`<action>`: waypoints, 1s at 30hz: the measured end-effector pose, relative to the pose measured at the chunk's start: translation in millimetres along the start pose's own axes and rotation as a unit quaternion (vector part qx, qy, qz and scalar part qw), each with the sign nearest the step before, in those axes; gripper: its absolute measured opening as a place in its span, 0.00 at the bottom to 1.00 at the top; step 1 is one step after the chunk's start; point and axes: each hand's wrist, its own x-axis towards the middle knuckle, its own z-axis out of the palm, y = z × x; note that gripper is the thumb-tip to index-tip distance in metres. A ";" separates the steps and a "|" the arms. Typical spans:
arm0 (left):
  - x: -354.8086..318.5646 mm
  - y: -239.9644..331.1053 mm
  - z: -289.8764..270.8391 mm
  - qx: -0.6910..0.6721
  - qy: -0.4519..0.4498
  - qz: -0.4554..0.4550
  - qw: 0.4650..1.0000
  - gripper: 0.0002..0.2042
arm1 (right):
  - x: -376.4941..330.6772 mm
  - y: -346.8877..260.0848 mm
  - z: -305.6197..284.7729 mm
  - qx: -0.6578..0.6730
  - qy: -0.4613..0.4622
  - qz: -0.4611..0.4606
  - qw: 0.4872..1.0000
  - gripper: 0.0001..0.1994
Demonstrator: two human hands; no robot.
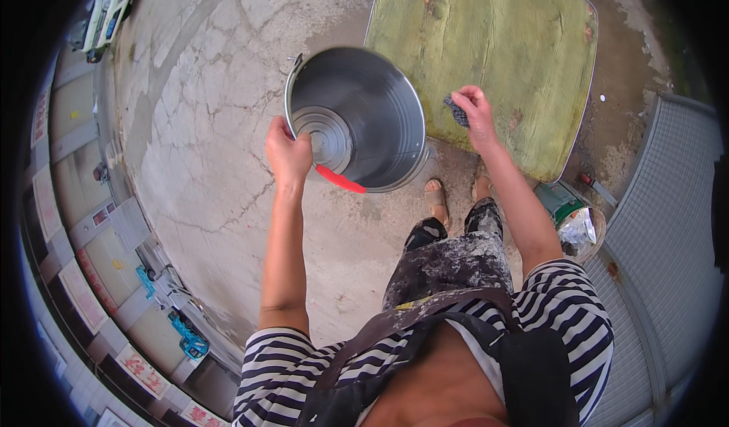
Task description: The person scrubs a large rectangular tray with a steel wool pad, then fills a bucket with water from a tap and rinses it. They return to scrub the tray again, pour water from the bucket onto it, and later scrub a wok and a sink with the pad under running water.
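Round grey metal bucket (357, 119): smooth, satin-bright steel with a glossy red plastic grip (339, 179). Dark scouring pad (456, 111): coarse, matt. Green square board (486, 55): rough, weathered. Cracked concrete floor (205, 123): matt.

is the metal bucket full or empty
Empty: the bucket is tipped toward the camera, held at its rim by the left hand, and its bare ridged bottom shows.

1 steel bucket (357, 119), 1 scrub pad (456, 111), 1 green tabletop (493, 47), 2 hands.
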 end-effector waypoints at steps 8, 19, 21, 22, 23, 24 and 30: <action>10.7 26.8 45.7 0.050 -0.184 -0.004 0.982 0.06 | 37.7 66.5 14.3 -0.575 -0.460 -0.363 0.571 0.13; -13.1 16.5 75.0 0.026 -0.127 -0.067 0.989 0.05 | 78.2 93.1 -73.8 -0.654 -0.260 -0.343 0.622 0.08; -6.0 29.9 79.5 0.045 -0.112 -0.066 0.991 0.05 | 93.0 73.0 -75.6 -0.656 -0.279 -0.388 0.584 0.09; -7.2 31.6 80.3 0.057 -0.108 -0.070 0.990 0.05 | 89.0 59.6 -74.9 -0.648 -0.307 -0.397 0.573 0.10; -6.0 31.2 79.2 0.057 -0.104 -0.074 0.990 0.05 | 83.2 51.3 -74.4 -0.640 -0.333 -0.408 0.560 0.12; -6.1 29.8 79.1 0.055 -0.099 -0.080 0.990 0.05 | 68.8 50.6 -89.1 -0.650 -0.348 -0.397 0.546 0.13; -12.2 42.9 83.4 0.066 -0.094 -0.088 0.989 0.05 | 32.5 73.2 -74.8 -0.632 -0.273 -0.259 0.678 0.18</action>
